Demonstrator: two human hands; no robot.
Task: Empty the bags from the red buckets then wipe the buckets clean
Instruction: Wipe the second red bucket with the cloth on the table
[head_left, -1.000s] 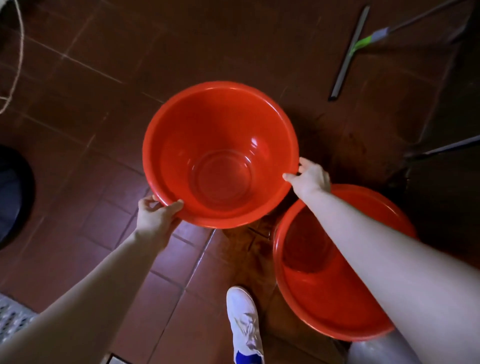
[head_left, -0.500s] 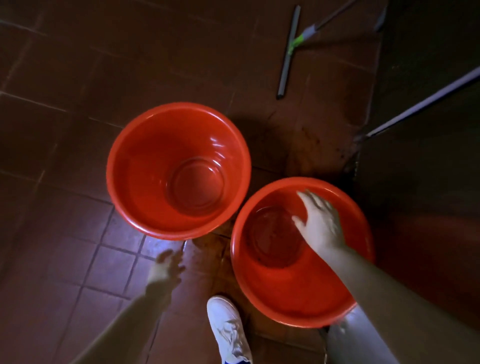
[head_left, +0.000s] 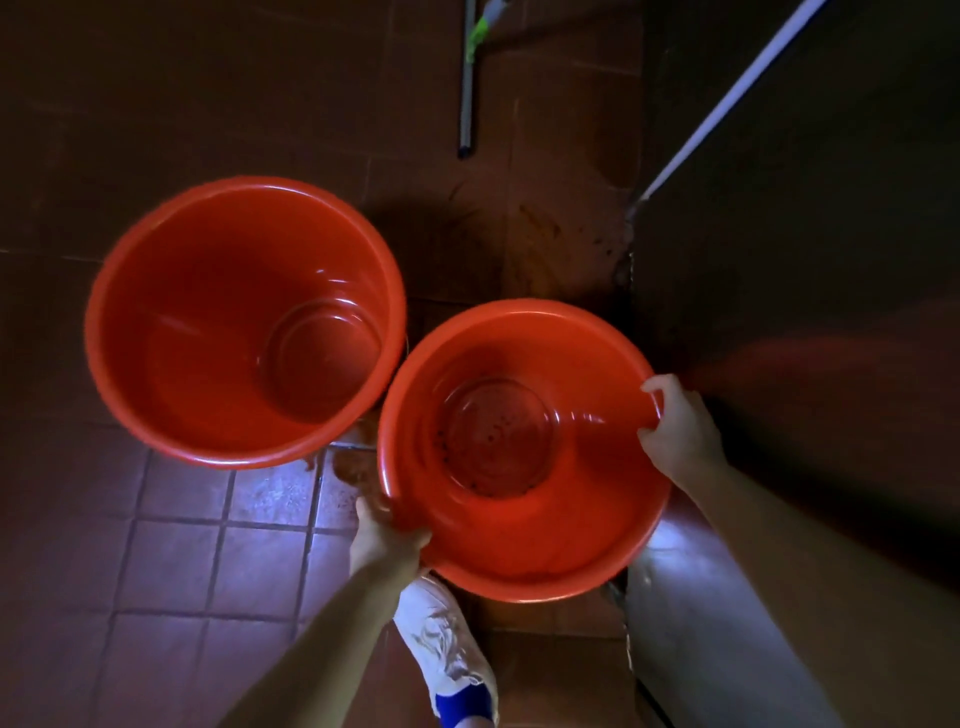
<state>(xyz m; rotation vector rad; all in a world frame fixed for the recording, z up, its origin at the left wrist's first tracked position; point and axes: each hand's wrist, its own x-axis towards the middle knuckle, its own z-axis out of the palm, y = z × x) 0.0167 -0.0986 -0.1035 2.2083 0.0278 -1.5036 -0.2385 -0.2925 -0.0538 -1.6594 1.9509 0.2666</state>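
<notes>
Supervisor: Where do you see the two red buckets?

Operator: In my head view, the left bucket (head_left: 197, 332) stands on the tiled floor (head_left: 171, 561) at about 9 o'clock of the picture. The right bucket (head_left: 519, 540) is at about 4 o'clock, just beside it. Their rims come very close, but I cannot tell if they touch. Both show me their bare red inside.

Supervisor: And the hands?

Operator: Both grasp the right bucket. The person's left hand (head_left: 384, 535) grips its rim at 7 o'clock, and the fingers go under the edge. The right hand (head_left: 680, 431) holds the rim at 3 o'clock, with the fingers curled over it.

Supervisor: How does the inside look?

Operator: On the bottom of the right bucket I see small dark specks (head_left: 493, 436). The left bucket looks glossy, with some light reflections.

Supervisor: What else is around?

Operator: A white shoe (head_left: 447, 660) is at 6 o'clock, just below the near rim of the right bucket. A squeegee (head_left: 467, 93) lies on the floor at 12 o'clock, well apart from both buckets. A pale pole (head_left: 727, 104) runs slanted at 1 o'clock.
</notes>
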